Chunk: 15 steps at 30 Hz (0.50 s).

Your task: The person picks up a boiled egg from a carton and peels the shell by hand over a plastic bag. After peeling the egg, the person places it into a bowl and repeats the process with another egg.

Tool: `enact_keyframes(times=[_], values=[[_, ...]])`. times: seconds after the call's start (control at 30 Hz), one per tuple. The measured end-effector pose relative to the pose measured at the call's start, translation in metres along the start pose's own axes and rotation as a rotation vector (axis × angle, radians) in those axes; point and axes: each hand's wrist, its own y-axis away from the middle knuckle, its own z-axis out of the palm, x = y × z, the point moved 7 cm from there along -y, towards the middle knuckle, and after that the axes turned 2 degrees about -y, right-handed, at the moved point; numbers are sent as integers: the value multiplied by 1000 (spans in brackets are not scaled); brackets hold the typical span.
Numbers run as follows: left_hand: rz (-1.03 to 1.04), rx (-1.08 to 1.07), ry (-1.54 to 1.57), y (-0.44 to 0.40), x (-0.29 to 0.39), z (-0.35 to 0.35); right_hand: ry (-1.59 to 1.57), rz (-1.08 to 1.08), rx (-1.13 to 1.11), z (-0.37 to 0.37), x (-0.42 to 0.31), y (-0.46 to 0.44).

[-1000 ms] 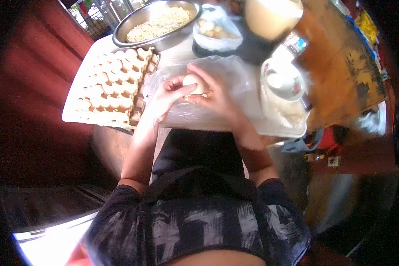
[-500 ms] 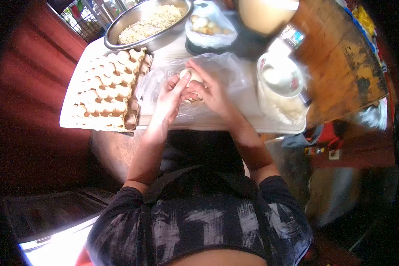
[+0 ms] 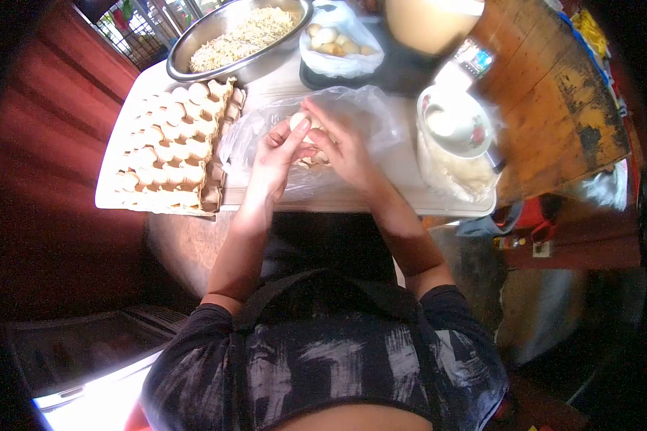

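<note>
Both hands meet above a clear plastic bag [image 3: 377,118] spread on the white table. A pale egg [image 3: 300,120] sits between them. My left hand [image 3: 280,147] closes around it, thumb lying along its side. From the other side my right hand [image 3: 338,144] cups it with bent fingers, partly hiding it. Below the fingers, small pale pieces that look like eggshell [image 3: 315,156] lie on the plastic. To the left is a cardboard egg tray [image 3: 172,154] with several eggs in it. A flowered white bowl [image 3: 474,136] at the right holds a bright white rounded thing.
A metal basin [image 3: 182,66] of pale shredded food stands at the back left. Beside it, a white plastic bag [image 3: 331,66] contains several brownish eggs. A large tan container [image 3: 428,29] and a phone-like screen [image 3: 474,59] are at the back right. A wooden table [image 3: 546,108] adjoins the right side.
My hands stay almost in place, fingers shifting slightly around the egg. More of the egg is covered by my left thumb now. The other things have not moved.
</note>
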Motion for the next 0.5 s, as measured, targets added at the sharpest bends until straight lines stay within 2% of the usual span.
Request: enact_keyframes(times=[0.17, 0.43, 0.5], values=[[21, 39, -11, 1, 3, -2, 155, -81, 27, 1, -5, 0], [95, 89, -56, 3, 9, -5, 201, -62, 26, 2, -7, -1], [60, 69, -93, 4, 8, -6, 233, -63, 26, 2, -5, 1]])
